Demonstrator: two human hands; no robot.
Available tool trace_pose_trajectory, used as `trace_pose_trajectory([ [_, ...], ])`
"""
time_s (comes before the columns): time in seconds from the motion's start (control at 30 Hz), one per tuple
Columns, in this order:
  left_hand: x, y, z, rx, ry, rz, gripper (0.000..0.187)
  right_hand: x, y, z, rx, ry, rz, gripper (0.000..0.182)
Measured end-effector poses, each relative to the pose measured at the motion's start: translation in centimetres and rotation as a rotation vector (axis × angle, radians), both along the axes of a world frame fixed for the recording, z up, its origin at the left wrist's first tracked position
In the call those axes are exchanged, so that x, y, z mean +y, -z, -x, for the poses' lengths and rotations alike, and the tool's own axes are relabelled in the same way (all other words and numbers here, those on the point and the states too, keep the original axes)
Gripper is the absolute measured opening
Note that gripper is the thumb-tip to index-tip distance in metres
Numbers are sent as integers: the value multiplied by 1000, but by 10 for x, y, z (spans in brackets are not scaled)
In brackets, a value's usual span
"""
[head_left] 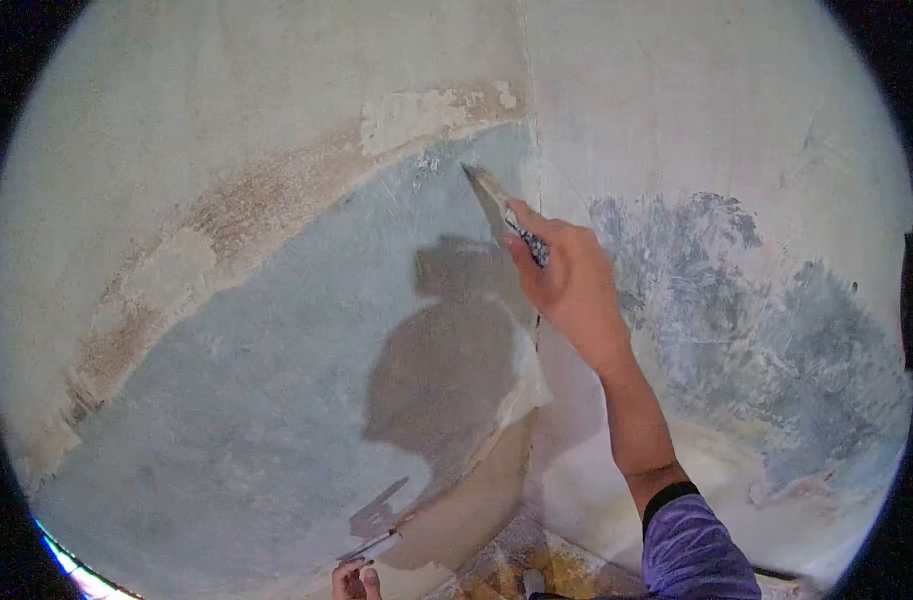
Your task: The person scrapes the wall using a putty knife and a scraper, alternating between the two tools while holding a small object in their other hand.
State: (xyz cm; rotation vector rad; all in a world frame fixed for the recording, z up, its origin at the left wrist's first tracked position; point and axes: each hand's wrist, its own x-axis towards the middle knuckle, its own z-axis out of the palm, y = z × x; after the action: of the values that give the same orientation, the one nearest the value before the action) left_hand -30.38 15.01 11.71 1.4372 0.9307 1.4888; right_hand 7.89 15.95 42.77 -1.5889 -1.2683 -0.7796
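My right hand (566,275) is wrapped round the dark, speckled handle of a putty knife (490,185). Its blade points up and left at the grey-blue plaster patch (276,350), near the patch's upper edge; whether the edge touches cannot be told. Low in the view, my left hand (356,580) is only partly visible. Its fingers close on a second, wider putty knife (371,547), held with the blade close to the wall. The lower part of that hand is cut off by the frame.
An inside corner (532,100) runs down between two walls. Rough brownish bare strip (266,190) borders the patch. The right wall (716,290) has dark grey smears. A stained floor (546,560) and a foot (533,582) show below. My shadow (441,370) falls on the patch.
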Motion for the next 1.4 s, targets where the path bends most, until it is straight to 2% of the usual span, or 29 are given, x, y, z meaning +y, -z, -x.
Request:
trace_pose_trajectory([
  [0.1, -1, -1, -9, -45, 41, -26, 17, 2, -4, 3, -121, 139, -45, 33],
  [0.4, -7, -6, -22, -38, 95, -50, 20, 7, 4, 14, 135, 62, 80, 40],
  [0.5, -4, 8, -15, 16, 79, -47, 22, 27, 14, 7, 95, 82, -14, 40],
  [0.6, -4, 20, -10, 74, -23, 9, 25, 28, 47, 16, 14, 22, -79, 42],
  [0.7, 6, 45, 0, -79, 15, 16, 56, 7, 82, 38, 99, -177, -41, 45],
  [0.8, -7, 19, -11, 170, -291, -122, 39, -9, 91, 64, 128, -369, -151, 45],
  [0.9, -23, -16, -18, -159, -53, -113, 27, -18, 74, 84, 136, -472, -131, 42],
  [1.0, -36, -18, -12, -264, -146, 14, 29, -1, 62, 97, 84, -532, -176, 37],
  [1.1, -41, -15, 0, -117, -271, -6, 40, 22, 39, 105, 8, -548, -250, 39],
  [1.2, -51, -17, 7, -171, -305, -3, 39, 10, 37, 122, 30, -526, -221, 39],
  [1.4, -62, 20, 47, -129, -441, 32, 39, 10, 26, 147, 58, -472, -226, 32],
])
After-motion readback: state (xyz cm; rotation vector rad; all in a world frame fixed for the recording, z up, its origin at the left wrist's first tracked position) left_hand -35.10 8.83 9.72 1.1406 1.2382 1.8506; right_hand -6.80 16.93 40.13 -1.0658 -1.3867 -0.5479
